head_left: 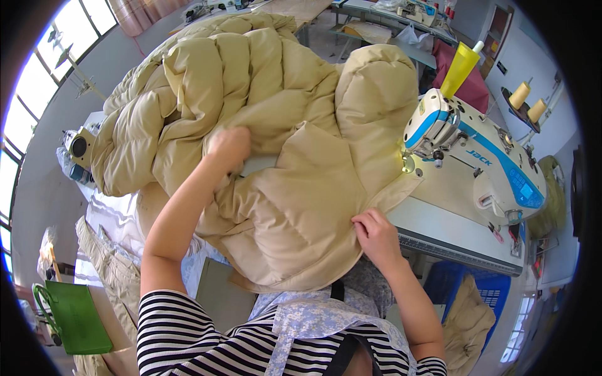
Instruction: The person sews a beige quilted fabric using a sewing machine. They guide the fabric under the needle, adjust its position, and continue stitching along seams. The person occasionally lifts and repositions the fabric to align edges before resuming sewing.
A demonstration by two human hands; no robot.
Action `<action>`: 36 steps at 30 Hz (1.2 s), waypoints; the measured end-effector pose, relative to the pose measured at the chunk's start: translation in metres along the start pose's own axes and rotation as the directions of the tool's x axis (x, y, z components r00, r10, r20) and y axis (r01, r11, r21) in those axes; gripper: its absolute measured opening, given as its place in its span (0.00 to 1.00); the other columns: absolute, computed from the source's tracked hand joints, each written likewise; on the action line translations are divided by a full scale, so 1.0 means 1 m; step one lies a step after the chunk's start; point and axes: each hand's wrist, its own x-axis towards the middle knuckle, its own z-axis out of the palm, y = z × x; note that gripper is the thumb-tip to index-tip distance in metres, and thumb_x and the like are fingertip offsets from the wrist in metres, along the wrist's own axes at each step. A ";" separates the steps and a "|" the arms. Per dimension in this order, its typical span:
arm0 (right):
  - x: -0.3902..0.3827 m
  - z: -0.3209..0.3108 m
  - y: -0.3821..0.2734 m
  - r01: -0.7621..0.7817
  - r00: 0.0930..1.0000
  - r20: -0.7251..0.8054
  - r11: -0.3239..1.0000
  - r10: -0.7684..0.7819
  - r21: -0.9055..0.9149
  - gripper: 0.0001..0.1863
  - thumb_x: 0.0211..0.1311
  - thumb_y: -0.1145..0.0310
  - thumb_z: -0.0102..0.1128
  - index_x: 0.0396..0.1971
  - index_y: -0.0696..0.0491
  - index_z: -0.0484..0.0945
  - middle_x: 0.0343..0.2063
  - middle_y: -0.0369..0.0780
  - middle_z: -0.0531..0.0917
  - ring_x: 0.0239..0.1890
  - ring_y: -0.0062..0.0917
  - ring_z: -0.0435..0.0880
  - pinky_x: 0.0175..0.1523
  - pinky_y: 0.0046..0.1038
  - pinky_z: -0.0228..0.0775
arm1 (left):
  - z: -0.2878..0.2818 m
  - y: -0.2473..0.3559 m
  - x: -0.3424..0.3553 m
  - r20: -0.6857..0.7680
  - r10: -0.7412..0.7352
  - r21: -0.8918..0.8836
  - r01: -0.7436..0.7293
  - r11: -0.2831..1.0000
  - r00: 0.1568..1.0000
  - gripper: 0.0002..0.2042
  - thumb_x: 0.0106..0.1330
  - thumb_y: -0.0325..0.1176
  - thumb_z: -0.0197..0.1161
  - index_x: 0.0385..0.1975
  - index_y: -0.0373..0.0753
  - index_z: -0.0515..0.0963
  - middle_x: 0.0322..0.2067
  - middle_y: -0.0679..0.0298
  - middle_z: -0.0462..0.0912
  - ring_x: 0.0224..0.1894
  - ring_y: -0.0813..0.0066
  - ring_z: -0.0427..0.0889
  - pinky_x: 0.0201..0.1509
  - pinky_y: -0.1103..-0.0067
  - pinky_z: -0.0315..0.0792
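Note:
A big beige quilted down jacket (pixel 251 106) lies heaped over the sewing table and spills toward my lap. My left hand (pixel 229 147) is closed into the padded fabric near the middle of the pile. My right hand (pixel 375 233) pinches the jacket's lower edge at the table's front rim. A flat corner of the fabric reaches under the head of the white and blue sewing machine (pixel 476 163), where a small lamp lights the needle area.
A yellow thread cone (pixel 459 67) stands behind the machine, two pale cones (pixel 527 101) on a rack at the right. A blue crate (pixel 483 294) with beige pieces sits under the table. More beige fabric (pixel 110 269) and a green bag (pixel 75 316) lie at the left.

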 end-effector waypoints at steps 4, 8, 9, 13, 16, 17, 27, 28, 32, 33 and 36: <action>-0.003 -0.003 0.006 0.085 0.996 0.012 0.996 -0.085 -0.017 0.03 0.56 0.76 0.63 0.30 0.53 0.82 0.30 0.38 0.80 0.32 0.34 0.83 0.36 0.31 0.77 | 0.011 -0.019 -0.002 -0.415 0.041 -0.118 -0.098 0.988 0.909 0.18 0.70 0.43 0.57 0.29 0.31 0.79 0.25 0.51 0.86 0.26 0.59 0.85 0.39 0.67 0.79; -0.004 0.001 0.006 0.064 0.998 -0.019 0.998 -0.064 0.008 0.03 0.56 0.76 0.63 0.30 0.52 0.82 0.30 0.36 0.80 0.32 0.32 0.83 0.35 0.31 0.77 | 0.011 0.005 -0.004 0.448 -0.048 -0.633 0.355 0.688 0.893 0.29 0.71 0.57 0.55 0.41 0.30 0.82 0.24 0.58 0.86 0.27 0.68 0.83 0.33 0.73 0.76; -0.004 0.001 0.005 0.075 0.997 -0.028 0.997 -0.075 0.014 0.03 0.56 0.76 0.63 0.30 0.52 0.82 0.30 0.36 0.80 0.32 0.32 0.83 0.35 0.30 0.77 | 0.013 0.016 -0.008 0.487 -0.001 -0.615 0.343 0.710 0.873 0.32 0.72 0.60 0.52 0.47 0.30 0.81 0.28 0.61 0.86 0.27 0.75 0.80 0.31 0.77 0.74; -0.006 -0.002 0.004 0.099 0.994 -0.044 0.995 -0.099 0.016 0.03 0.56 0.76 0.63 0.30 0.52 0.82 0.31 0.35 0.80 0.33 0.31 0.83 0.36 0.30 0.77 | 0.023 0.048 -0.001 0.370 -0.041 -0.747 0.323 0.581 0.928 0.33 0.71 0.64 0.50 0.48 0.36 0.83 0.29 0.71 0.80 0.28 0.82 0.73 0.33 0.83 0.69; -0.007 -0.002 0.005 0.127 0.991 -0.043 0.992 -0.126 0.021 0.03 0.56 0.76 0.64 0.31 0.53 0.82 0.31 0.37 0.81 0.33 0.32 0.83 0.36 0.30 0.77 | 0.022 0.063 0.026 0.397 -0.037 -0.903 0.398 0.161 0.917 0.35 0.68 0.68 0.51 0.51 0.39 0.82 0.33 0.70 0.81 0.29 0.80 0.75 0.33 0.82 0.70; -0.007 -0.001 0.005 0.124 0.992 -0.042 0.992 -0.123 0.022 0.03 0.56 0.76 0.64 0.31 0.54 0.83 0.31 0.37 0.82 0.33 0.33 0.84 0.36 0.31 0.77 | 0.020 0.069 0.032 0.434 -0.091 -0.864 0.443 0.240 0.896 0.41 0.64 0.74 0.49 0.48 0.35 0.82 0.33 0.69 0.80 0.29 0.76 0.73 0.33 0.79 0.69; -0.011 -0.033 0.004 0.031 0.998 -0.055 0.973 -0.019 0.230 0.06 0.62 0.76 0.60 0.37 0.52 0.83 0.38 0.37 0.85 0.35 0.28 0.84 0.36 0.26 0.76 | -0.020 0.076 0.011 -0.169 -0.116 -0.890 -0.102 0.444 0.979 0.21 0.67 0.28 0.55 0.60 0.32 0.74 0.47 0.58 0.82 0.44 0.72 0.79 0.50 0.76 0.73; -0.009 -0.039 0.004 0.008 0.998 -0.068 0.952 0.014 0.307 0.07 0.64 0.76 0.59 0.39 0.53 0.83 0.40 0.37 0.85 0.34 0.26 0.84 0.35 0.25 0.76 | -0.030 0.062 0.006 -0.220 -0.191 -0.919 -0.138 0.369 0.957 0.22 0.66 0.25 0.54 0.62 0.32 0.72 0.47 0.58 0.82 0.45 0.72 0.79 0.50 0.77 0.74; 0.006 -0.065 0.005 -0.010 0.981 -0.178 0.929 0.081 0.371 0.12 0.66 0.78 0.56 0.46 0.52 0.82 0.47 0.36 0.83 0.34 0.18 0.79 0.35 0.20 0.71 | -0.074 0.010 -0.014 -0.289 -0.304 -0.956 -0.292 0.039 0.908 0.27 0.65 0.19 0.50 0.67 0.28 0.65 0.56 0.55 0.79 0.54 0.72 0.80 0.58 0.78 0.74; 0.012 -0.069 0.004 0.005 0.983 -0.174 0.928 0.065 0.372 0.13 0.65 0.79 0.56 0.46 0.52 0.82 0.47 0.36 0.83 0.35 0.18 0.79 0.35 0.20 0.71 | -0.090 -0.003 -0.018 -0.360 -0.280 -0.931 -0.362 0.047 0.890 0.27 0.65 0.18 0.49 0.67 0.29 0.65 0.56 0.56 0.79 0.54 0.72 0.80 0.58 0.78 0.75; 0.029 -0.078 -0.005 0.054 0.986 -0.167 0.928 0.009 0.370 0.14 0.65 0.79 0.55 0.49 0.52 0.81 0.50 0.36 0.82 0.36 0.18 0.79 0.38 0.19 0.71 | -0.125 -0.033 -0.038 -0.448 -0.243 -0.892 -0.446 0.069 0.860 0.27 0.64 0.17 0.47 0.66 0.30 0.67 0.56 0.58 0.79 0.53 0.73 0.80 0.57 0.79 0.75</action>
